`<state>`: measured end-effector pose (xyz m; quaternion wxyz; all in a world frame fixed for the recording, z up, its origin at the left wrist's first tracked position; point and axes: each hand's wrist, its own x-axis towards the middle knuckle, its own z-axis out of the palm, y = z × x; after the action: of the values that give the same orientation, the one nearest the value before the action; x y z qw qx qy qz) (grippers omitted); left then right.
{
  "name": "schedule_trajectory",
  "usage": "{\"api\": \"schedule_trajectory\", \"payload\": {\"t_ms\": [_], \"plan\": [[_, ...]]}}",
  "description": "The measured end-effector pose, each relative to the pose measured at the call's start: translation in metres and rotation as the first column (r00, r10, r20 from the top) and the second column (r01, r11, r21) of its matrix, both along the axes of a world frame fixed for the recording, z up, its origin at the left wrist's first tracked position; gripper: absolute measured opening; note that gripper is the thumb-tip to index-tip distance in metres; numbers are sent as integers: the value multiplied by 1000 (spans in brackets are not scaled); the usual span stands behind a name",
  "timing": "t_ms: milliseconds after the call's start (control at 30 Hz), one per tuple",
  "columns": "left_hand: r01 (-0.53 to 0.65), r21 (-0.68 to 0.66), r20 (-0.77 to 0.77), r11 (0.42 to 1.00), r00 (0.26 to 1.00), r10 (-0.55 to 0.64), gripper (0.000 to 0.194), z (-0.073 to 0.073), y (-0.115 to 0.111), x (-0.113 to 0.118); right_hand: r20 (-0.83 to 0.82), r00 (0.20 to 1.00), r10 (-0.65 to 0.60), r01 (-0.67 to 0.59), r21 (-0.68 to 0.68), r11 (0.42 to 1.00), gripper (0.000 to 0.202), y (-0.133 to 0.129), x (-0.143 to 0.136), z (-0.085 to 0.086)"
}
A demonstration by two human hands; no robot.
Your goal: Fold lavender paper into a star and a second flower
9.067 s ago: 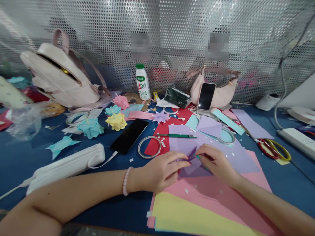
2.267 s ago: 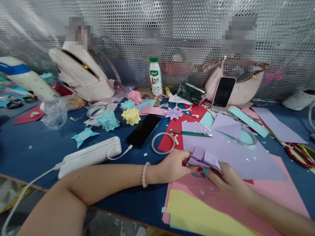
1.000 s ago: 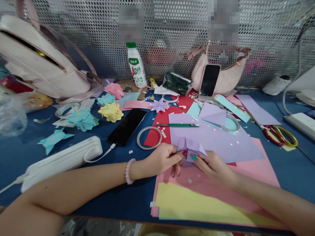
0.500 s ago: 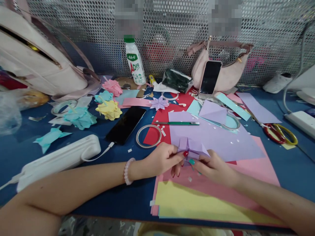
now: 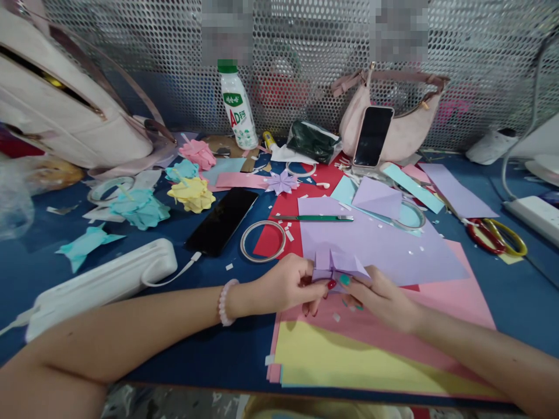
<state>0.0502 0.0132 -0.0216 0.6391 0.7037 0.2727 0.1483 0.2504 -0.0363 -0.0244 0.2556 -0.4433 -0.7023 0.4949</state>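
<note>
Between my two hands is a folded purple paper piece [image 5: 338,265], held above the stacked sheets, with flaps standing up on its top. My left hand [image 5: 294,285] grips its left side, the red-nailed thumb pressed at the middle of the near edge. On the right side my right hand [image 5: 378,294] pinches it, with its green-nailed thumb beside the left thumb. Some fingertips show below the paper. Under it lie a large purple sheet [image 5: 384,250], a pink sheet [image 5: 458,314] and a yellow sheet [image 5: 332,349]. A green craft knife [image 5: 323,219] rests on the purple sheet.
Left of the sheets are a tape roll [image 5: 262,241], a black phone [image 5: 222,221] and a white power strip [image 5: 105,285]. Folded paper shapes [image 5: 140,208] sit farther left. A bottle [image 5: 239,113] and a pink bag [image 5: 406,134] stand behind. Scissors [image 5: 495,235] lie right.
My right thumb has moved slightly up and inward on the purple paper, and more of the right fingertips shows below. The folded piece has tilted a little. Both hands still hold it.
</note>
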Motion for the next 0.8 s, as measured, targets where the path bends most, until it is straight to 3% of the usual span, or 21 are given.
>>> {"api": "schedule_trajectory", "payload": {"t_ms": [200, 333, 400, 533, 633, 733, 800], "plan": [[48, -9, 32, 999, 998, -47, 25, 0, 0, -3, 92, 996, 7, -17, 101, 995, 40, 1, 0, 5], [81, -46, 97, 996, 992, -77, 45, -1, 0, -5, 138, 990, 19, -29, 74, 997, 35, 2, 4, 6], [47, -41, 115, 998, 992, -42, 54, -2, 1, -5, 158, 987, 32, -47, 89, 995, 33, 2, 5, 7], [-23, -37, 41, 999, 999, 25, 54, -1, -1, -4, 183, 976, 116, -149, 177, 973, 42, 5, 9, 5], [-28, 95, -17, 995, 999, 30, 51, 0, -2, -3, 166, 976, 140, -181, 266, 947, 41, 8, 13, 3], [-52, 294, -65, 954, 995, 75, 46, -2, 0, -3, 126, 986, 112, -151, 367, 918, 35, 10, 16, 4], [-54, 354, -75, 934, 993, 86, 44, -3, 0, -3, 112, 991, 71, -113, 441, 890, 33, 11, 17, 6]]}}
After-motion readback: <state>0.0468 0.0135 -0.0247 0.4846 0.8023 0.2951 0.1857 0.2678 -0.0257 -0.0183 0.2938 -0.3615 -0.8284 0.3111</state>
